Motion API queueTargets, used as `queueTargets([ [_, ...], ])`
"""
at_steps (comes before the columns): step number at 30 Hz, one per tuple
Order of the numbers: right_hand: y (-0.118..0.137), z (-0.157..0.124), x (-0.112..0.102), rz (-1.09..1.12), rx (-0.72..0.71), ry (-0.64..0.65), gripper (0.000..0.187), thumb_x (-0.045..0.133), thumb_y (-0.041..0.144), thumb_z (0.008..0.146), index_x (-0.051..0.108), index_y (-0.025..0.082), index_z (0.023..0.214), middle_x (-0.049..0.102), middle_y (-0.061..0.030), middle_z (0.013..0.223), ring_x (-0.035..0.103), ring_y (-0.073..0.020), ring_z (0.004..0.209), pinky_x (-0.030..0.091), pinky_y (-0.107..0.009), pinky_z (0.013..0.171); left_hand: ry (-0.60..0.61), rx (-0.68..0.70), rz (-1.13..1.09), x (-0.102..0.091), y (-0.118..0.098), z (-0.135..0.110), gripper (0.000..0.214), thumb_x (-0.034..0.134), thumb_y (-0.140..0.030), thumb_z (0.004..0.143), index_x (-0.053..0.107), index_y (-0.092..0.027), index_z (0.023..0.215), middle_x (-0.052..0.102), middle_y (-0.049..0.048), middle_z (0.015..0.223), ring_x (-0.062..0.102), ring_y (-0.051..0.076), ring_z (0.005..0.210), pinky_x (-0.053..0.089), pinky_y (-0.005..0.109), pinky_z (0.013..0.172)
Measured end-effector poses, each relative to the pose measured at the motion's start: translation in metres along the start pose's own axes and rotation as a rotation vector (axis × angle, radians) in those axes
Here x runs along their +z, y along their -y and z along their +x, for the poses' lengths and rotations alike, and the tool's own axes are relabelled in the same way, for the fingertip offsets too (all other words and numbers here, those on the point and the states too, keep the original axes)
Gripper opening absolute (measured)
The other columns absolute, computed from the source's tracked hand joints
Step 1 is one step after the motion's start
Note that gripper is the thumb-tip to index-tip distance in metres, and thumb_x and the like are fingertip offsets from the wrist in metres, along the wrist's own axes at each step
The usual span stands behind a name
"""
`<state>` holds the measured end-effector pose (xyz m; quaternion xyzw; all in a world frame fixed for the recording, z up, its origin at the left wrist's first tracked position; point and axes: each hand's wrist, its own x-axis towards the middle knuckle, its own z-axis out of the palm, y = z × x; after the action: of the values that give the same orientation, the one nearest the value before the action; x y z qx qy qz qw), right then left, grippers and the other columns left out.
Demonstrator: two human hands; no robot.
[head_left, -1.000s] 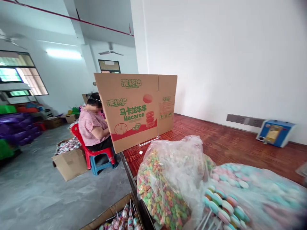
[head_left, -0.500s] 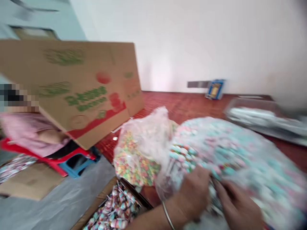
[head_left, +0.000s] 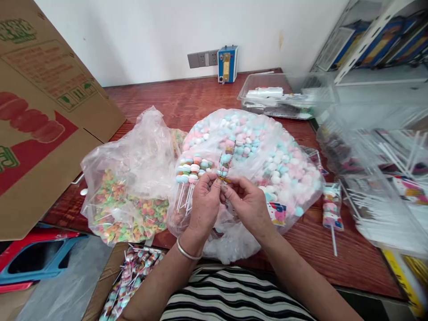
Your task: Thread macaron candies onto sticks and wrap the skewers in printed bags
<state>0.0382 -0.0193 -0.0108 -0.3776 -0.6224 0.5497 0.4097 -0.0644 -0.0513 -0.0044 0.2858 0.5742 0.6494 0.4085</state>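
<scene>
Pinched between both hands is a marshmallow stick (head_left: 225, 161) in a clear printed wrapper, its candy end pointing away from me. A gold twist tie (head_left: 224, 179) crosses the wrapper's neck at my fingertips. My left hand (head_left: 204, 205) is closed on the wrapped stick; my right hand (head_left: 249, 206) is closed at the tie. Just beyond my left hand, several unwrapped marshmallow sticks (head_left: 194, 168) lie with their white sticks towards me. They rest on a large clear bag of pink, white and blue marshmallows (head_left: 287, 162). Printed cards (head_left: 277, 213) lie right of my right hand.
A bag of coloured ring gummies (head_left: 147, 218) sits left, beside a large cardboard carton (head_left: 67, 111). Wrapped sticks fill a box (head_left: 133, 276) below. On the right are one wrapped stick (head_left: 332, 209), a bin of white sticks (head_left: 377, 214) and a clear tub (head_left: 257, 82).
My view has swung right and down, bringing the shelf and stick bin into sight. Both hands stay together; the wrapped stick and gold tie now show clearly between them.
</scene>
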Motion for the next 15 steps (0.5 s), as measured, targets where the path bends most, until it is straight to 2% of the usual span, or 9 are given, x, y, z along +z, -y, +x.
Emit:
queueTargets([
  [3,0.002,0.003,0.003,0.064,0.043,-0.066,0.022,0.067,0.038,0.085,0.066,0.018,0.094,0.065,0.0015,0.065,0.059,-0.0140,0.056,0.049,-0.024,0.052,0.039,0.051,0.088,0.000,0.001,-0.001,0.015,0.060,-0.033,0.086,0.058,-0.019,0.088,0.053,-0.0054,0.063,0.046,0.007,0.048,0.036,0.018,0.044],
  [7,0.006,0.007,0.006,0.058,0.036,-0.109,0.018,0.060,0.034,0.088,0.063,0.019,0.079,0.060,0.0039,0.057,0.056,-0.0122,0.049,0.045,-0.023,0.047,0.078,0.067,0.134,0.001,0.000,-0.002,0.013,0.059,-0.031,0.088,0.058,-0.020,0.092,0.055,-0.0051,0.066,0.046,0.007,0.049,0.038,0.019,0.047],
  [9,0.005,0.008,0.003,-0.020,-0.001,-0.115,0.020,0.057,0.032,0.090,0.061,0.020,0.075,0.058,0.0041,0.056,0.055,-0.0118,0.050,0.044,-0.023,0.049,0.088,0.044,0.043,0.003,0.003,-0.002,0.013,0.061,-0.032,0.087,0.058,-0.020,0.092,0.055,-0.0056,0.065,0.045,0.007,0.049,0.037,0.019,0.047],
  [12,0.001,0.003,-0.006,-0.167,-0.090,-0.121,0.016,0.059,0.030,0.088,0.061,0.021,0.075,0.058,0.0032,0.059,0.054,-0.0131,0.053,0.045,-0.026,0.053,0.092,-0.053,-0.239,0.008,0.008,-0.006,0.018,0.068,-0.034,0.081,0.060,-0.020,0.090,0.051,-0.0066,0.062,0.040,0.006,0.047,0.034,0.019,0.047],
  [15,-0.003,-0.001,-0.015,-0.165,-0.121,-0.112,0.018,0.066,0.039,0.084,0.066,0.022,0.079,0.064,-0.0019,0.068,0.059,-0.0180,0.060,0.048,-0.029,0.054,0.103,-0.169,-0.484,0.013,0.011,-0.004,0.034,0.083,-0.040,0.061,0.062,-0.019,0.079,0.052,-0.0048,0.062,0.043,0.006,0.050,0.038,0.020,0.053],
])
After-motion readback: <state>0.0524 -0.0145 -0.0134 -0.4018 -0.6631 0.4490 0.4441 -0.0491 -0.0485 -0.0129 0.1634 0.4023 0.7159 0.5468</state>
